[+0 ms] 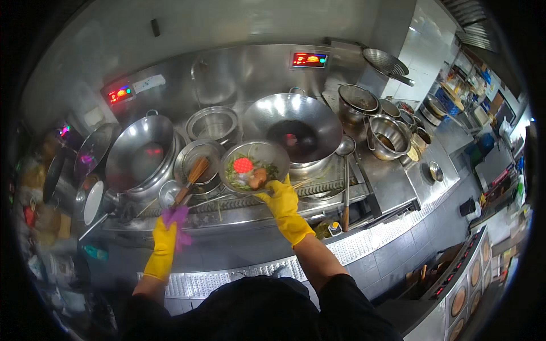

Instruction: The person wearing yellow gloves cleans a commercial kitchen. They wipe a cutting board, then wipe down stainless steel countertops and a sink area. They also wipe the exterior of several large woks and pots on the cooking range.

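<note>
Both hands wear yellow rubber gloves. My right hand (282, 200) grips the near rim of a round metal strainer bowl (276, 154), which is raised above the range between the two woks. In the bowl lie green vegetable scraps, a red round mesh piece (243, 165) and a brownish lump (257, 178). My left hand (166, 230) holds a purple cloth (181, 226) at the range's front edge. Just beyond it a bamboo wok brush (197, 170) leans over a metal pot (181, 160); whether the hand also grips its handle is unclear.
A large wok (311, 115) stands behind the bowl, another wok (128, 136) at left. A long-handled ladle (346, 179) lies right of centre. Several pots, including a steel pot (396, 128), crowd the right counter. A perforated strainer (386, 62) juts from the back right.
</note>
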The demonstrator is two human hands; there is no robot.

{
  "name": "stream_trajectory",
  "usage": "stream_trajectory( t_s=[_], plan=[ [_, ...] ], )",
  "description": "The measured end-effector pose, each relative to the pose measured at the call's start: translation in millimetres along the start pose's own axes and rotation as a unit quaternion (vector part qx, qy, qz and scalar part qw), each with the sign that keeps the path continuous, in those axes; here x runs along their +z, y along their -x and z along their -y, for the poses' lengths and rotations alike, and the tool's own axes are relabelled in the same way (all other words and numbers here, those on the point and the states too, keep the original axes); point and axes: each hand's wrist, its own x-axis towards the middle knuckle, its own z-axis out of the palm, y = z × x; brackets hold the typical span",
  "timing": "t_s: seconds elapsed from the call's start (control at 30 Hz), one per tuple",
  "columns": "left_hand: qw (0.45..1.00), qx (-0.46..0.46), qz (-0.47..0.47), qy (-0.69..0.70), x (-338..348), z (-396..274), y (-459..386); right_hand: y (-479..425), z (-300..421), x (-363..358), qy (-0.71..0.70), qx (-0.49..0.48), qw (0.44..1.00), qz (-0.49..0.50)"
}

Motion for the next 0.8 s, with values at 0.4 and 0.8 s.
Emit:
stream_trajectory(
  t_s=[0.4, 0.8],
  plan=[
    [0.993, -0.011, -0.042, 0.111, -11, -81, 91, -14, -31, -30, -0.061, -0.046, 0.996, -0.043],
    [0.938, -0.036, 0.265, 0.220, 124, -83, 68, -28, -4, -89, -0.041, 0.032, 0.997, -0.059]
  ],
)
